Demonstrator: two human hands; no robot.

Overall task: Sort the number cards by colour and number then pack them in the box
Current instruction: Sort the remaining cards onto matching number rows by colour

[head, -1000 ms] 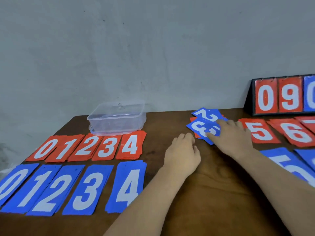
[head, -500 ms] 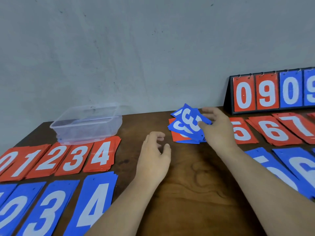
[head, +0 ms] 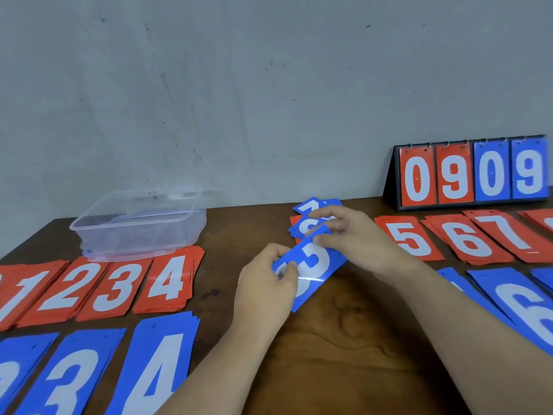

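Note:
A blue number 3 card [head: 314, 260] is held just above the wooden table [head: 344, 339] between both hands. My left hand [head: 266, 292] pinches its lower left end. My right hand [head: 356, 238] pinches its upper right end and partly covers the unsorted pile [head: 302, 227] of blue and red cards behind it. Sorted red piles 1 to 4 [head: 119, 283] and blue piles [head: 143, 366] lie at left. Red piles 5, 6, 7 [head: 460, 238] and blue piles [head: 520, 301] lie at right. The clear plastic box [head: 140, 226] stands behind the red piles.
A black flip scoreboard [head: 472, 175] showing 0 9 0 9 stands at the back right against the grey wall. Bare wood shows between the left and right rows of piles.
My right hand has drawn the blue 3 card off the unsorted pile toward me, and my left hand has risen and taken hold of its other end. The view has shifted right.

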